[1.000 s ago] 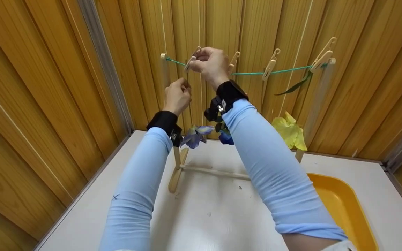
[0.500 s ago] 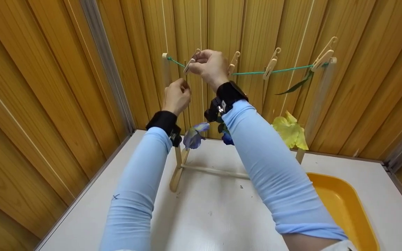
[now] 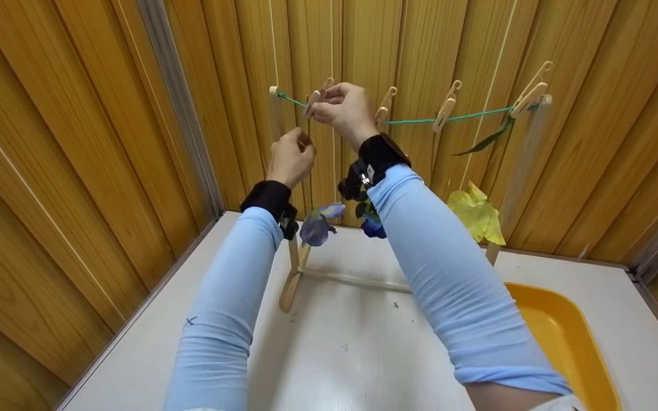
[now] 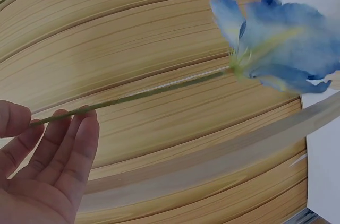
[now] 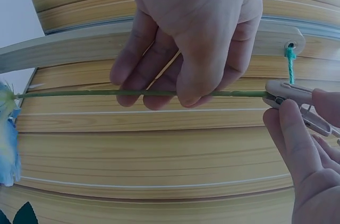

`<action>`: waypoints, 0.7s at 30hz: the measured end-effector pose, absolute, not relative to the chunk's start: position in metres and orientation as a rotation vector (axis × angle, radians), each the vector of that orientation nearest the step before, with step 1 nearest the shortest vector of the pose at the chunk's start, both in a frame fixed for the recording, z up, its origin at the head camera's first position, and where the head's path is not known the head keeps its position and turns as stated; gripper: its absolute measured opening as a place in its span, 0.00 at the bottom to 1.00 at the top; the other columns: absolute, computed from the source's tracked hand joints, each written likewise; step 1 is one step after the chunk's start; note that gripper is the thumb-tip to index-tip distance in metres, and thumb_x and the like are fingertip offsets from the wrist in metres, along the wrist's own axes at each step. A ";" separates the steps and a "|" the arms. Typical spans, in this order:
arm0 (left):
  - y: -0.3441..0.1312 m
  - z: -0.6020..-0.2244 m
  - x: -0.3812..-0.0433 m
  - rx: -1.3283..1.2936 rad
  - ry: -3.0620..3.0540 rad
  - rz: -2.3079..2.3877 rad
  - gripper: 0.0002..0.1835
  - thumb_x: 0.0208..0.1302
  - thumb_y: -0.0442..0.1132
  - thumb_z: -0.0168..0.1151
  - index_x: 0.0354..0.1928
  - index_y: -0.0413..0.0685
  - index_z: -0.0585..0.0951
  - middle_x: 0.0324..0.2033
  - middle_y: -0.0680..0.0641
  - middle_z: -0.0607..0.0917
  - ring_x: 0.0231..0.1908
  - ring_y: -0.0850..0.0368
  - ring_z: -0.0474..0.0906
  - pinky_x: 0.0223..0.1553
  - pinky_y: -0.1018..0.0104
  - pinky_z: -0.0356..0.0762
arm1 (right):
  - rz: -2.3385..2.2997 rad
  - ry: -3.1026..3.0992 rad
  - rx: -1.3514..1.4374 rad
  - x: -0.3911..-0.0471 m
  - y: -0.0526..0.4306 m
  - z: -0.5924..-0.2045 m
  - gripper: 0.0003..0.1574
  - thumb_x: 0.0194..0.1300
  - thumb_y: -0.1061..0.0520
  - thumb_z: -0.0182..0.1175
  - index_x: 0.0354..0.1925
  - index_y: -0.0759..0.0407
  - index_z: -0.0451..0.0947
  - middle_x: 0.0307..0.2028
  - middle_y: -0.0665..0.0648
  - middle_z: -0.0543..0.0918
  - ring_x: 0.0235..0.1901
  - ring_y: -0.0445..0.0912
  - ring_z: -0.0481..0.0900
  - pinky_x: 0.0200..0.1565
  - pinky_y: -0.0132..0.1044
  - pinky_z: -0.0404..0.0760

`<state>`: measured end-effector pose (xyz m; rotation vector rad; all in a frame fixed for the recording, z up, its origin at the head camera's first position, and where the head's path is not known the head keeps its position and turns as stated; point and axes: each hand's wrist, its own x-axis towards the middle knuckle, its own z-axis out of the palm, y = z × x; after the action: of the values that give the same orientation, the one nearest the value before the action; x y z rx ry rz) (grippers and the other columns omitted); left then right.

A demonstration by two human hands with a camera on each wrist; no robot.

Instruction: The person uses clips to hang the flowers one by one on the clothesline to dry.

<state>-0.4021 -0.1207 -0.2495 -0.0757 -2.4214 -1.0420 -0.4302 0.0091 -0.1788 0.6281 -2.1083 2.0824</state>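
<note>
My left hand pinches the thin green stem of a blue-violet artificial flower, whose bloom hangs downward below the hand. Above it, my right hand grips a beige clothespin between thumb and fingers, at the left part of a green cord. In the right wrist view the stem's upper end runs right to the mouth of the clothespin. The left fingers there lie along the stem, partway between bloom and clip.
More clothespins sit along the cord, strung on a wooden stand. A green leaf hangs at the right clip. A yellow flower and a dark blue flower hang lower. A yellow tray stands at the right.
The blue-violet bloom has turned and swung slightly below my left hand. Both hands stay almost in place, with the clothespin still in my right fingers.
</note>
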 end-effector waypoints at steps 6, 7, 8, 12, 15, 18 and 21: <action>-0.117 -0.247 -0.402 -0.092 -2.449 -1.055 0.13 0.76 0.37 0.53 0.54 0.39 0.82 0.46 0.39 0.87 0.43 0.45 0.83 0.44 0.56 0.79 | 1.956 -2.159 0.635 -0.429 0.018 -0.179 0.20 0.67 0.70 0.62 0.57 0.71 0.77 0.52 0.67 0.85 0.51 0.52 0.85 0.51 0.35 0.84; -0.116 -0.247 -0.402 -0.099 -2.451 -1.059 0.14 0.76 0.37 0.53 0.55 0.39 0.81 0.47 0.39 0.87 0.44 0.45 0.83 0.45 0.55 0.79 | 1.898 -2.176 0.644 -0.428 0.021 -0.179 0.20 0.67 0.70 0.61 0.57 0.71 0.77 0.53 0.67 0.85 0.52 0.51 0.84 0.51 0.35 0.84; -0.115 -0.247 -0.402 -0.107 -2.453 -1.066 0.14 0.76 0.37 0.53 0.56 0.39 0.81 0.48 0.39 0.87 0.45 0.45 0.83 0.46 0.55 0.79 | 1.830 -2.190 0.656 -0.427 0.025 -0.180 0.21 0.67 0.69 0.61 0.58 0.70 0.77 0.53 0.66 0.85 0.53 0.51 0.84 0.52 0.35 0.83; -0.111 -0.248 -0.400 -0.149 -2.449 -1.101 0.16 0.77 0.38 0.53 0.59 0.39 0.80 0.51 0.39 0.86 0.49 0.45 0.83 0.50 0.54 0.80 | 1.558 -2.228 0.715 -0.420 0.041 -0.185 0.22 0.69 0.66 0.59 0.61 0.67 0.76 0.57 0.63 0.84 0.57 0.50 0.82 0.58 0.35 0.80; -0.109 -0.252 -0.398 -0.178 -2.442 -1.134 0.18 0.77 0.39 0.52 0.62 0.39 0.78 0.54 0.39 0.86 0.52 0.45 0.83 0.52 0.55 0.80 | 1.451 -2.198 0.775 -0.411 0.056 -0.195 0.24 0.70 0.67 0.59 0.63 0.68 0.74 0.59 0.63 0.83 0.61 0.52 0.81 0.62 0.38 0.78; -0.107 -0.256 -0.393 -0.189 -2.429 -1.161 0.20 0.78 0.39 0.53 0.66 0.38 0.75 0.57 0.38 0.84 0.56 0.45 0.81 0.55 0.54 0.80 | 1.430 -2.169 0.826 -0.401 0.075 -0.209 0.24 0.72 0.67 0.58 0.64 0.69 0.72 0.61 0.65 0.81 0.63 0.54 0.79 0.65 0.43 0.77; -0.110 -0.260 -0.387 -0.203 -2.401 -1.146 0.22 0.78 0.39 0.54 0.68 0.36 0.73 0.60 0.36 0.81 0.60 0.43 0.78 0.59 0.53 0.78 | 1.430 -2.154 0.865 -0.388 0.094 -0.226 0.25 0.73 0.66 0.58 0.65 0.70 0.72 0.62 0.66 0.80 0.64 0.55 0.79 0.66 0.45 0.76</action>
<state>-0.3870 -0.1096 -0.2598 -0.2027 -2.4013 -1.1461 -0.3884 0.0939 -0.2261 0.8649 -2.1539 1.4304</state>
